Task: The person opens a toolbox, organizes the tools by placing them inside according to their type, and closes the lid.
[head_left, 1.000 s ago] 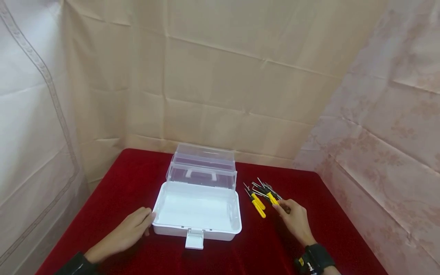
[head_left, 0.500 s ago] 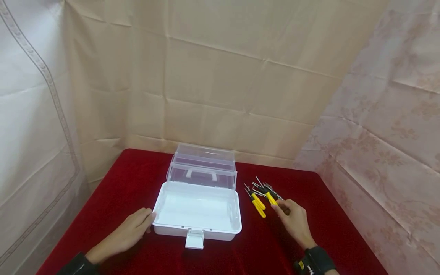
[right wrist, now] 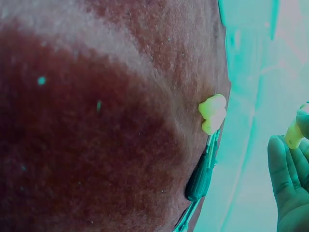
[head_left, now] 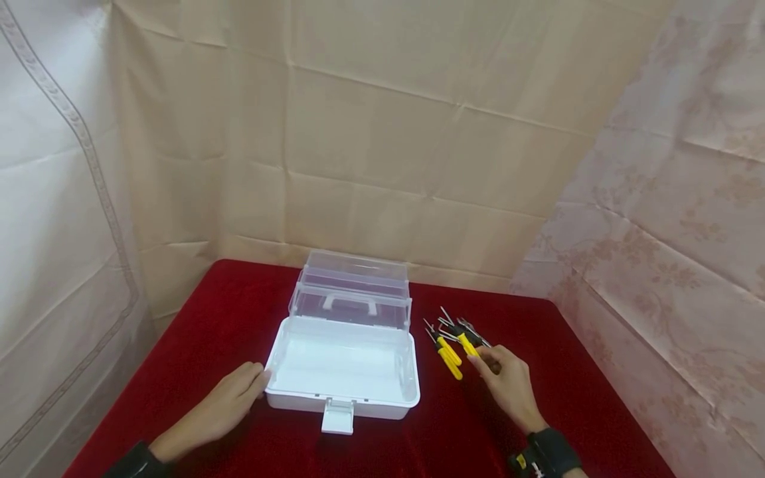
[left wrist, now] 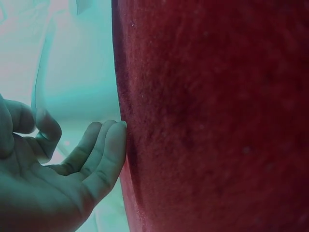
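A white toolbox (head_left: pixel 343 408) stands on the table with its clear lid (head_left: pixel 352 302) swung back. At its left front corner, my left hand (head_left: pixel 233 392) holds the rim between thumb and index finger; the other fingers (left wrist: pixel 108 150) extend loosely along the outside. Right of the box, my right hand (head_left: pixel 508 382) pinches the yellow handle of a screwdriver (head_left: pixel 468 345), whose shaft points away over a small pile of tools. The same yellow handle (right wrist: pixel 293 135) shows between thumb and fingers in the right wrist view. Two more yellow-handled screwdrivers (head_left: pixel 449 362) lie just left of it.
Metal tools (head_left: pixel 475 333) lie beyond the right hand. In the right wrist view a black-handled tool (right wrist: pixel 198 181) lies on the cloth. A red cloth (head_left: pixel 251 305) covers the table, with beige curtain (head_left: pixel 382 133) behind and patterned cloth (head_left: pixel 669 265) at the right.
My right hand has shifted slightly left with the screwdriver, and its shaft tip has swung left over the pile. The left hand and the toolbox stay where they were.
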A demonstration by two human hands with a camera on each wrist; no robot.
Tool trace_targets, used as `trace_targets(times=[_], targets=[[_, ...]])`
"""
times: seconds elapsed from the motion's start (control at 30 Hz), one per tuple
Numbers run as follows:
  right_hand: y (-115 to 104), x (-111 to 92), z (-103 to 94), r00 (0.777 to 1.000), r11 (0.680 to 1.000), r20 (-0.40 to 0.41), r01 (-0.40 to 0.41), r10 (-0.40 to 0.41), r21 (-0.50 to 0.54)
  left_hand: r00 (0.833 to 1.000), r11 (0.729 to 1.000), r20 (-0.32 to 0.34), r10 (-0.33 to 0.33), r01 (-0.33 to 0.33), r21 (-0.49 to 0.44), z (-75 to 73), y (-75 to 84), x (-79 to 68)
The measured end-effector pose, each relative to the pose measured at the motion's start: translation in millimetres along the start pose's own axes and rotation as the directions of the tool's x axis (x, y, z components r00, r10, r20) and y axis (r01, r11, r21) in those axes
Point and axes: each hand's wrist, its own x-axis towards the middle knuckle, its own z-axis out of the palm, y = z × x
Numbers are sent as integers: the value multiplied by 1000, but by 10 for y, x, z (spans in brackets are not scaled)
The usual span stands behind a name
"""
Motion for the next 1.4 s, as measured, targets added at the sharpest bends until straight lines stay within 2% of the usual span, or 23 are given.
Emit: trace_targets(times=[0.47, 0.8, 1.17, 1.4], targets=[[-76, -24, 32, 1000, 1000, 1, -7, 7, 16, 999, 999, -35, -29, 28, -16, 10, 18, -21], [-136, -62, 30, 999, 999, 30, -39, 38, 30, 999, 998, -22, -48, 47, -43, 19, 2, -22], [-205, -96, 28, 998, 999, 47, -45, 44, 23, 1000, 999, -15, -2, 2, -50, 42, -33, 0], [-230, -117, 29, 999, 999, 32, -17, 16, 39, 1000, 997, 1, -16, 16, -72, 39, -6, -23]])
